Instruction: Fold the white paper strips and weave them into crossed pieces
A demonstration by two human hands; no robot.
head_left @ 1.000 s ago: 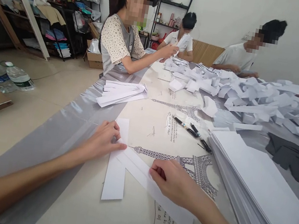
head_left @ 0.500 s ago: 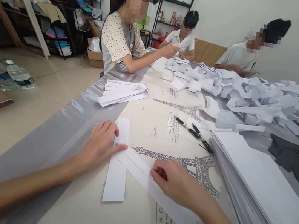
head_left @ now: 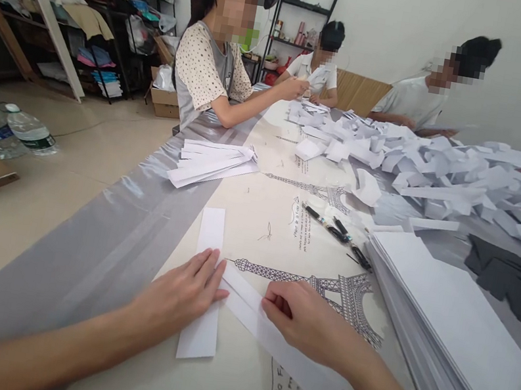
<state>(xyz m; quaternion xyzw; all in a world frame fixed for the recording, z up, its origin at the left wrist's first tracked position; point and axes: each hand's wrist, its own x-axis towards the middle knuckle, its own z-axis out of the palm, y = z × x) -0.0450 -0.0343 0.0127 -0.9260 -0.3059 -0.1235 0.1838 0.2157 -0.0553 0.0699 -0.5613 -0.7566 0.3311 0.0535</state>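
Hands (head_left: 184, 292) flat on crossed paper strips (head_left: 197, 337)

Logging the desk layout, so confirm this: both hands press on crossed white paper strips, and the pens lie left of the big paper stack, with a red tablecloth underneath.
Wrong on the cloth: the head view shows the tablecloth cream, with Eiffel Tower drawings. Left hand and right hand do press the crossed strips; the pens lie left of the stack.

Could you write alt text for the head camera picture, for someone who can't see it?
Two bare hands press crossed white paper strips flat on a table: the left hand on the crossing, the right hand on the diagonal strip. A tall paper stack sits right; three people work beyond.
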